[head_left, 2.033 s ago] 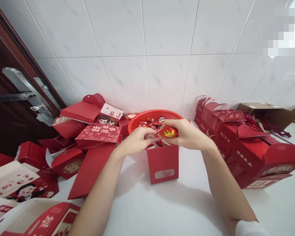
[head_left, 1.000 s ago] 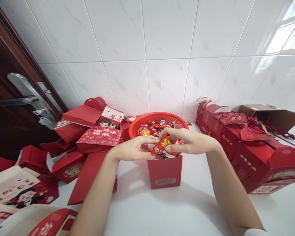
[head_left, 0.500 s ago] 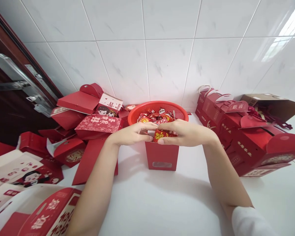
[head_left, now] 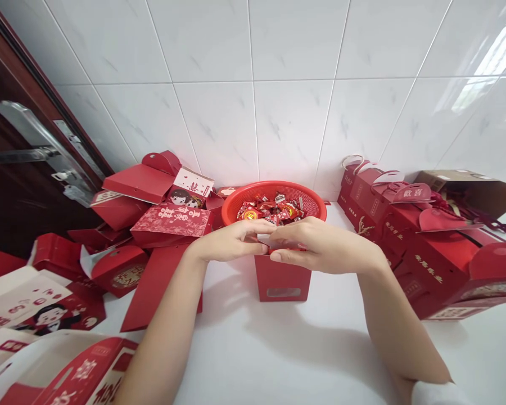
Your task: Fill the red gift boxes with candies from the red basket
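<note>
A small upright red gift box (head_left: 283, 277) with a clear window low on its front stands in the middle of the white table. My left hand (head_left: 234, 240) is at the box's top left edge, thumb in front and fingers behind, gripping the rim. Over the open top, my right hand (head_left: 320, 244) arches with its thumb apart from the fingers; nothing shows between them. Both hands hide most of the opening. Just behind is a red plastic basket (head_left: 274, 187) of wrapped candies (head_left: 289, 211).
Red printed boxes (head_left: 172, 222) are piled at left, some open. A row of assembled red boxes (head_left: 425, 264) stands at right, beside a brown carton (head_left: 480, 188). White tiled wall (head_left: 295, 129) rises behind; a dark door (head_left: 17, 185) is at far left.
The red-and-gold wrapped candy that was in my right hand over the box no longer shows there. Both hands stay at the box top; the whole view has shifted slightly.
</note>
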Demonstrator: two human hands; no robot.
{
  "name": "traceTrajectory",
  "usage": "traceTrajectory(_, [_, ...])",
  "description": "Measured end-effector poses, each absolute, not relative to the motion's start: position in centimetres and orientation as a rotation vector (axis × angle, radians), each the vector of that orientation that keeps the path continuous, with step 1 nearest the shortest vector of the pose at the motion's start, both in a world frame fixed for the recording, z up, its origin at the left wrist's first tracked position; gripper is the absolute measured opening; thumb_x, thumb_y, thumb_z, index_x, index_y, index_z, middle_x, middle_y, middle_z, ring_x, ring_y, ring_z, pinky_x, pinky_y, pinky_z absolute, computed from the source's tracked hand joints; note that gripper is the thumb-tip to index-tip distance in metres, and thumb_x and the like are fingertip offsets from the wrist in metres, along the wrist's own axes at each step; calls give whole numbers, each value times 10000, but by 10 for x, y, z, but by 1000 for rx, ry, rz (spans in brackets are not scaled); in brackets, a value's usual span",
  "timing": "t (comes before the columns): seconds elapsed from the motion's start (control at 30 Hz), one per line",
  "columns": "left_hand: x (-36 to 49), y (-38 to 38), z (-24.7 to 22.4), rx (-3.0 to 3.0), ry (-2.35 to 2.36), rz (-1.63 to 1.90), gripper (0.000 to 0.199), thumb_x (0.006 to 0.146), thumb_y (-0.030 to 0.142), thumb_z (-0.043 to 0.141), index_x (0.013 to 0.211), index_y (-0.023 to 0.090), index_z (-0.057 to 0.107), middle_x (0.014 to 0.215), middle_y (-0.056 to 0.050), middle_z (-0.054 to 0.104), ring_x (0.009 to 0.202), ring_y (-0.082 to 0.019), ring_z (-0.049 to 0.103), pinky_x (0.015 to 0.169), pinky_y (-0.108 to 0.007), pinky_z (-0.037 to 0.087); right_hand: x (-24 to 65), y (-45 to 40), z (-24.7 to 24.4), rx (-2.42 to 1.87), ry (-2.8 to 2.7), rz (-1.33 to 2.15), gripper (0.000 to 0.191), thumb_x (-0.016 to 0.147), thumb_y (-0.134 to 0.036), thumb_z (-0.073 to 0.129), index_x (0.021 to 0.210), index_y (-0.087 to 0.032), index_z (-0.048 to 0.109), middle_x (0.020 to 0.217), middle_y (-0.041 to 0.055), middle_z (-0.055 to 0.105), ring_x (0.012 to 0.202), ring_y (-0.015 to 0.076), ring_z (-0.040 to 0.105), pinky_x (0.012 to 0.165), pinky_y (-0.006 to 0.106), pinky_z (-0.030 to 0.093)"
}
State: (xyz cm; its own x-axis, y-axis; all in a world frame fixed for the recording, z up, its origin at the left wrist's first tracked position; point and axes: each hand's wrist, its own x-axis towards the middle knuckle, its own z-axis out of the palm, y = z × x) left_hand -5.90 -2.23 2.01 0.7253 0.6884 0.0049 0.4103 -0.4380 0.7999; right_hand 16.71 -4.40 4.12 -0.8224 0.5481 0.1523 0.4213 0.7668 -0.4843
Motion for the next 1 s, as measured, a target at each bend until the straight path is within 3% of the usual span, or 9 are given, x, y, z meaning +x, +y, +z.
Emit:
traceTrajectory(0.07, [-59, -22, 19, 2102, 854, 413, 408, 900, 298, 624, 1298, 231, 675, 1391, -80, 629, 1280, -262, 569, 1022, -325, 482, 166, -46, 40, -795, -2754, 613, 249, 1011, -354, 508, 982, -182, 686, 708, 10, 599, 580, 131, 477, 555, 280, 295])
traceTrajectory(0.23, [-60, -21, 17, 2128, 896, 407, 436, 904, 273, 617, 1336, 226, 652, 1412, -82, 615, 1285, -244, 577, 1033, -316, 475, 154, -42, 29, -953, -2893, 686, 437, 1005, -503, 490, 704, -190, 530, 635, 12, 547, 536, 130, 434, 494, 286, 300])
traceTrajectory(0.57, [-59, -21, 16, 2118, 900, 399, 430, 905, 263, 606, 1331, 227, 656, 1414, -74, 619, 1276, -249, 592, 1008, -308, 501, 144, -32, 17, -1058, -2916, 699, 658, 899, -742, 505, 563, -212, 305, 508, -26, 391, 457, 104, 334, 466, 291, 254])
traceTrajectory(0.83, [-56, -21, 15, 2092, 893, 410, 468, 911, 328, 630, 1372, 248, 628, 1448, -63, 608, 1293, -263, 596, 1039, -338, 503, 147, -25, 23, -1114, -2979, 832, 584, 861, -745, 556, 675, -205, 436, 657, -8, 499, 597, 146, 474, 512, 283, 309])
traceTrajectory(1.0, [-55, -21, 14, 2079, 846, 446, 454, 935, 362, 610, 1380, 273, 621, 1481, -45, 586, 1351, -256, 557, 1070, -344, 491, 156, -21, 26, -1065, -2924, 771, 447, 910, -598, 604, 736, -186, 598, 663, -1, 535, 573, 135, 460, 505, 274, 303])
